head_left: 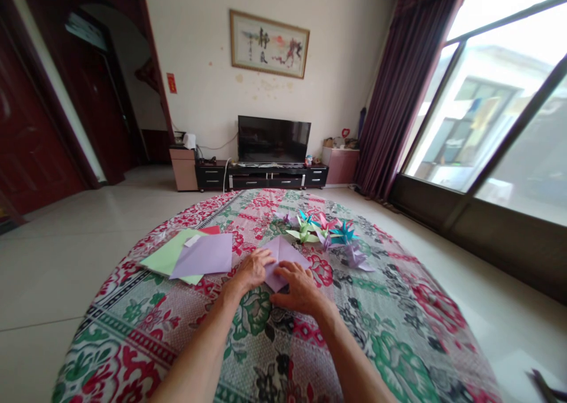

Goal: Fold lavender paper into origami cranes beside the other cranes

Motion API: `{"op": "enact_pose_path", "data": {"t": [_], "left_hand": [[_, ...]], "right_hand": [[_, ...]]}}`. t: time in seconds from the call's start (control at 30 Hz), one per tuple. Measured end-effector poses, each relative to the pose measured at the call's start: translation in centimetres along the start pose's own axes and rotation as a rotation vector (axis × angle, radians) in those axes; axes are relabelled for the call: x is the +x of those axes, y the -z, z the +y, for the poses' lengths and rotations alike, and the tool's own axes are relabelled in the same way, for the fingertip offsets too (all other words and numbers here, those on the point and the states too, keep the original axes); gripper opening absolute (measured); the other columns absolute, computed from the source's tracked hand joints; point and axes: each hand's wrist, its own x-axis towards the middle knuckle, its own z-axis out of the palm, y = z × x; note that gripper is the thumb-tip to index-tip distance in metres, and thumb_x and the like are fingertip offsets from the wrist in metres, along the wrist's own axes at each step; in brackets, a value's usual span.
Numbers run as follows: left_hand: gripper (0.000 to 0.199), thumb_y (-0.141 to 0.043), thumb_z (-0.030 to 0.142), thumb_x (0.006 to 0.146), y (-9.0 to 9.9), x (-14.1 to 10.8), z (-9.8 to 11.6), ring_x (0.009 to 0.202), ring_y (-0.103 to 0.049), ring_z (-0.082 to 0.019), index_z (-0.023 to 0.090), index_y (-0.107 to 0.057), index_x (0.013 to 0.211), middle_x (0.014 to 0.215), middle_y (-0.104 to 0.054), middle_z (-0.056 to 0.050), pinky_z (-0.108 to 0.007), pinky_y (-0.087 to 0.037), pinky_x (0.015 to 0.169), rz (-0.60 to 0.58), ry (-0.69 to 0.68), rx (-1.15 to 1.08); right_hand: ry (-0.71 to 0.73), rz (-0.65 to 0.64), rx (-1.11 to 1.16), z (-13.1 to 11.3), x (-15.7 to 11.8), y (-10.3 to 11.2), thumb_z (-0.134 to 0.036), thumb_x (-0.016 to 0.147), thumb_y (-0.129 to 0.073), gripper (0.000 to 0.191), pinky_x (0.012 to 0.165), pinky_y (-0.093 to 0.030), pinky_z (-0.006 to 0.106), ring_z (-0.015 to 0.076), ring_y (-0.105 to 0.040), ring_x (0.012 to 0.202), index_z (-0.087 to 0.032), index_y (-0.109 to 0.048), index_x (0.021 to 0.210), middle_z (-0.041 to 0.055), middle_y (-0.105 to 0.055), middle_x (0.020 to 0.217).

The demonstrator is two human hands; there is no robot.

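Note:
A light purple sheet of origami paper (283, 250) lies on the table, turned like a diamond, with a crease running down it. My left hand (253, 269) rests on its left edge, fingers stretched out flat. Over the lower right part of the sheet is my right hand (300, 289), its fingertips pressing on the paper and its thumb spread away. The right hand hides the sheet's lower right edge. Just beyond the hands, to the right, sits a group of folded paper cranes, among them a green crane (303, 231), a blue crane (344, 232) and a purple crane (358, 256).
A flowered tablecloth (186, 344) covers the round table. Left of my hands lie loose sheets: a purple sheet (206, 255) over a green sheet (163, 252), with a red sheet (211, 230) behind. Across the room a television (273, 140) stands on a low cabinet (266, 181).

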Motion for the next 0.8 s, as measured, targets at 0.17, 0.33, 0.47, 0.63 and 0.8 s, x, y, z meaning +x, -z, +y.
{"op": "enact_pose_path", "data": {"t": [0.17,0.33,0.47,0.63,0.8], "left_hand": [[0.051,-0.04,-0.001,0.063,-0.2,-0.1,-0.5,0.117,-0.045,-0.017,0.024,-0.068,0.099,0.118,-0.06,-0.002,-0.035,-0.033,0.104,0.013,0.014,-0.042],[0.049,-0.041,-0.001,0.063,-0.1,0.3,-0.3,0.112,-0.049,-0.016,0.024,-0.069,0.095,0.115,-0.062,-0.001,-0.033,-0.035,0.103,0.018,0.008,-0.038],[0.047,-0.042,0.0,0.064,0.2,0.5,0.0,0.11,-0.051,-0.017,0.023,-0.069,0.095,0.114,-0.062,-0.003,-0.033,-0.037,0.101,0.006,0.008,-0.013],[0.048,-0.041,-0.001,0.062,0.7,0.1,0.1,0.109,-0.053,-0.016,0.022,-0.07,0.093,0.109,-0.065,-0.002,-0.033,-0.035,0.103,0.033,0.021,-0.073],[0.056,-0.035,-0.004,0.056,1.4,-0.5,0.4,0.107,-0.054,-0.015,0.021,-0.07,0.093,0.105,-0.067,-0.001,-0.032,-0.034,0.104,0.051,0.064,-0.141]], "right_hand": [[0.016,0.117,-0.038,-0.9,-0.5,-0.3,-0.039,0.076,-0.059,0.033,0.088,-0.028,0.038,0.022,-0.045,0.106,-0.028,-0.058,0.107,0.0039,-0.055,0.117],[0.037,0.173,-0.034,-1.8,-0.5,-0.9,-0.03,0.08,-0.055,0.026,0.09,-0.029,0.034,0.0196,-0.047,0.104,-0.023,-0.059,0.104,0.0055,-0.057,0.113],[0.011,0.193,0.009,-1.7,-0.2,-1.6,-0.02,0.083,-0.047,0.02,0.086,-0.034,0.028,0.0165,-0.051,0.098,-0.022,-0.063,0.096,0.0042,-0.061,0.103],[-0.035,0.242,0.062,-1.2,-0.2,-2.2,-0.017,0.083,-0.044,0.022,0.086,-0.037,0.026,0.0152,-0.055,0.093,-0.019,-0.063,0.094,0.0045,-0.063,0.098],[-0.1,0.29,0.091,-1.2,-0.2,-2.3,-0.013,0.078,-0.046,0.02,0.08,-0.039,0.023,0.0142,-0.057,0.085,-0.018,-0.063,0.087,0.0044,-0.063,0.089]]}}
